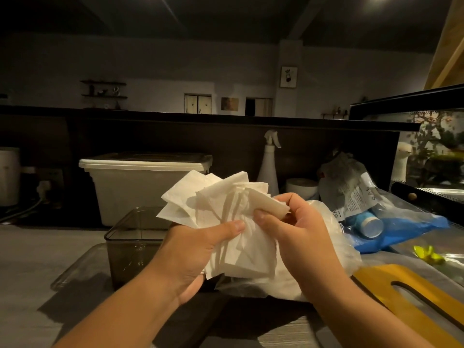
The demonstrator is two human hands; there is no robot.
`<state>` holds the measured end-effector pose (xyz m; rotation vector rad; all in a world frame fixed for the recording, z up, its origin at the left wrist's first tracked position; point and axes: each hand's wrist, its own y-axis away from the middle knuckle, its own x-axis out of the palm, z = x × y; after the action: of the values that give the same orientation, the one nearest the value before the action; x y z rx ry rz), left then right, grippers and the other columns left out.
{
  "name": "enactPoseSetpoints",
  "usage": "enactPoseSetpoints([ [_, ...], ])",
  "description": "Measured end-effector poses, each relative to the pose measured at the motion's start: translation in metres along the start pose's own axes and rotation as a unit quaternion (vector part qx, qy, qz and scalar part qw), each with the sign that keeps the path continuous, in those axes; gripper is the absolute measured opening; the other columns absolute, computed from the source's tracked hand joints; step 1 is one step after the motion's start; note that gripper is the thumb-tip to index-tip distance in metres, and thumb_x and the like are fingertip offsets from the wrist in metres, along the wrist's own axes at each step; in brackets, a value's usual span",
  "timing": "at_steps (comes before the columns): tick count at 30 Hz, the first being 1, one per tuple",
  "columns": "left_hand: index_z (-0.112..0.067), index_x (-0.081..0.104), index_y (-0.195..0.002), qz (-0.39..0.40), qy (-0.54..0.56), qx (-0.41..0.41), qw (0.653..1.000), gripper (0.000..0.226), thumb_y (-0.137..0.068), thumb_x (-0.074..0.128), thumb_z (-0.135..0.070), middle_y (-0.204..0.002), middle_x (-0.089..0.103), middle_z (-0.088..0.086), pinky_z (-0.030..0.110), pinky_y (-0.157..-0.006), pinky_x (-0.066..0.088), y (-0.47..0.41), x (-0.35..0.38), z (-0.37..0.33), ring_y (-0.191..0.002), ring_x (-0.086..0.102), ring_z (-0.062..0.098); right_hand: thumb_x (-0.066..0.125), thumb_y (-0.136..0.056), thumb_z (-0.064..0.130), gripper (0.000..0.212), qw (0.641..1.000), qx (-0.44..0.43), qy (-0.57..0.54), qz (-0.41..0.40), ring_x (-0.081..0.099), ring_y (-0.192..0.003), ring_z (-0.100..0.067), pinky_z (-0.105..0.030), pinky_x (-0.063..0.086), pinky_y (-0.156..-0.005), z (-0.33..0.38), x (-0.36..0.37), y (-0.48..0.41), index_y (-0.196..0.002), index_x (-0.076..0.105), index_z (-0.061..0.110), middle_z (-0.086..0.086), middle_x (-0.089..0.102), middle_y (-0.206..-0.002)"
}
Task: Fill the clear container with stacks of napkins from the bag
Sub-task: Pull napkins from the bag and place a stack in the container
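Note:
A fanned, untidy bunch of white napkins [226, 217] is held up in front of me, above the counter. My left hand [198, 249] grips the bunch from below, thumb across its front. My right hand [298, 222] pinches a folded napkin edge at the bunch's upper right. The clear container [125, 237] stands on the counter behind my left hand, its lower right part hidden. The clear plastic bag [334, 249] lies under and behind my right hand, with white napkins showing inside it near the bottom.
A clear lid [75, 267] lies under the container. A lidded white bin [140, 179], a spray bottle [268, 169] and a paper roll [301, 188] stand at the back. Blue and printed bags [391, 222] lie at the right, a yellow wooden piece [391, 290] in front.

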<state>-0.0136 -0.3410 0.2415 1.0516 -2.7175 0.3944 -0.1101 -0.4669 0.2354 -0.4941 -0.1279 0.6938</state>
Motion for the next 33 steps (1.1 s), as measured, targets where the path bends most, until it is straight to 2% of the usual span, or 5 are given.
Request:
enactPoseSetpoints([
  [3, -0.013, 0.069, -0.111, -0.005, -0.026, 0.0, 1.0, 0.039, -0.073, 0.074, -0.004, -0.093, 0.077, 0.007, 0.036, -0.067, 0.061, -0.0018, -0.0042, -0.0009, -0.086, 0.075, 0.022, 0.076, -0.083, 0.037, 0.036, 0.953, -0.168, 0.25, -0.032, 0.047, -0.104, 0.003, -0.011, 0.05, -0.078, 0.0, -0.0031, 0.0007, -0.108, 0.05, 0.04, 0.025, 0.043, -0.115],
  [6, -0.017, 0.067, -0.108, -0.008, -0.048, 0.006, 0.999, 0.035, -0.077, 0.073, -0.002, -0.085, 0.076, 0.0, 0.027, -0.061, 0.06, -0.0016, -0.0053, -0.002, -0.08, 0.074, 0.013, 0.074, -0.084, 0.038, 0.039, 0.901, -0.251, 0.355, -0.013, 0.033, -0.107, 0.004, -0.012, 0.036, -0.084, -0.0014, -0.0062, -0.0016, -0.115, 0.05, 0.043, 0.027, 0.038, -0.115],
  [20, -0.012, 0.07, -0.105, 0.022, -0.054, -0.007, 0.998, 0.036, -0.07, 0.076, -0.004, -0.085, 0.077, 0.003, 0.028, -0.061, 0.059, -0.0027, -0.0063, -0.0044, -0.079, 0.074, 0.015, 0.073, -0.085, 0.022, 0.017, 0.949, -0.198, 0.242, 0.035, 0.054, -0.09, -0.002, -0.014, 0.047, -0.07, 0.0031, -0.0069, 0.0002, -0.091, 0.061, 0.032, 0.018, 0.057, -0.089],
  [27, -0.018, 0.073, -0.106, 0.035, -0.025, -0.01, 0.999, 0.037, -0.07, 0.072, -0.025, -0.091, 0.077, 0.005, 0.036, -0.066, 0.059, -0.001, -0.0042, -0.0072, -0.084, 0.075, 0.021, 0.071, -0.087, 0.027, 0.014, 0.964, -0.155, 0.214, 0.012, 0.048, -0.112, 0.005, -0.017, 0.052, -0.078, 0.0025, -0.0064, -0.0033, -0.088, 0.061, 0.037, 0.027, 0.048, -0.12],
  [33, -0.017, 0.073, -0.109, 0.017, -0.006, -0.03, 0.999, 0.036, -0.075, 0.069, -0.028, -0.098, 0.076, 0.011, 0.04, -0.069, 0.057, -0.0022, -0.0057, -0.0084, -0.087, 0.074, 0.028, 0.072, -0.087, 0.024, 0.01, 0.984, -0.104, 0.142, 0.016, 0.063, -0.084, 0.003, -0.01, 0.052, -0.063, 0.0031, -0.0087, -0.0054, -0.091, 0.065, 0.031, 0.018, 0.068, -0.085],
])
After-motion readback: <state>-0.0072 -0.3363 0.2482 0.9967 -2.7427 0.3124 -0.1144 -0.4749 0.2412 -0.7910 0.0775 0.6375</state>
